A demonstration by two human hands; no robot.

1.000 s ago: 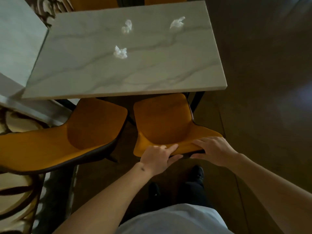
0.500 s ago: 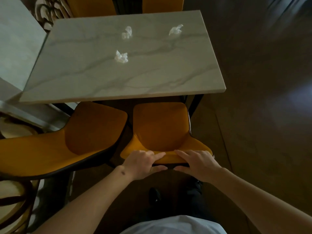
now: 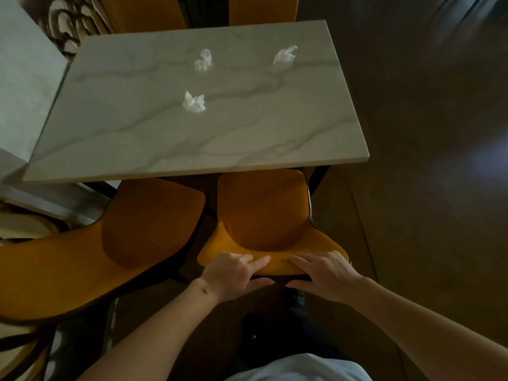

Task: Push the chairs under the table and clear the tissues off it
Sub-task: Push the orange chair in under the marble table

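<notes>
Gripping the right chair's [image 3: 264, 215] backrest top, left hand [image 3: 233, 273] and right hand [image 3: 327, 273] curl over it.

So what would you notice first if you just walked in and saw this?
Probably the bright orange chair right in front, with the left hand and right hand gripping its top edge, its seat partly under the marble table. Then three crumpled white tissues on the tabletop: one near the middle, one behind it, one at the far right. A second orange chair sits at an angle on the left.
</notes>
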